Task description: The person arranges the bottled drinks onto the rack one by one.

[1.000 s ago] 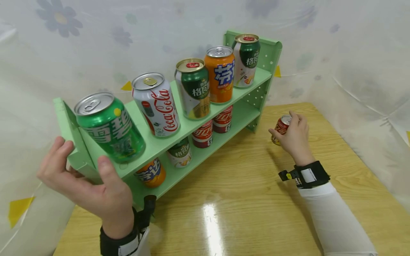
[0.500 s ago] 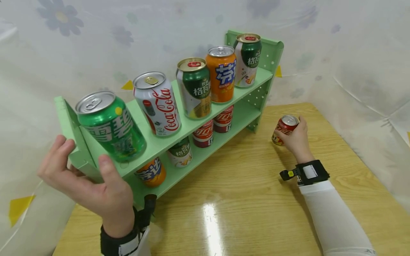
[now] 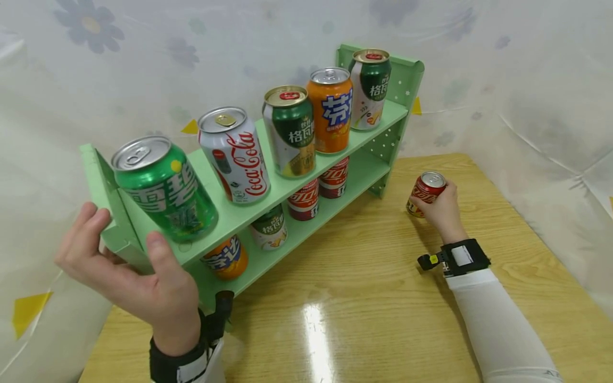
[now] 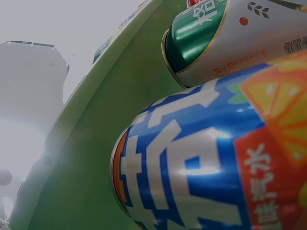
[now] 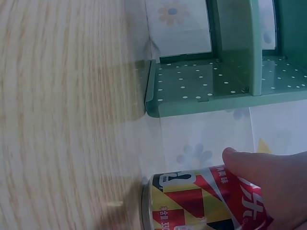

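Note:
My right hand (image 3: pixel 442 213) holds a red Coca-Cola can (image 3: pixel 423 191) upright at the far right of the table, thumb on the near side. In the right wrist view, the thumb lies along the can's (image 5: pixel 196 201) upper part, and its base is right at the wood. My left hand (image 3: pixel 143 282) grips the left end of a green two-tier shelf (image 3: pixel 239 223), fingers at the outer side panel and thumb by the front edge. Close to that thumb stands a green Sprite can (image 3: pixel 167 189). An orange Fanta can (image 4: pixel 192 163) fills much of the left wrist view.
The upper tier also carries a silver Coca-Cola can (image 3: pixel 234 157), two green-and-white cans and an orange can (image 3: pixel 329 111). Several cans, including a red one (image 3: pixel 304 201), stand on the lower tier. Behind the wooden table (image 3: pixel 364 298) hangs a flowered sheet (image 3: pixel 268 42).
Over the last second my right hand has gone from the red can's top to its right side, and more of the can's label shows. The left hand stays at the shelf end.

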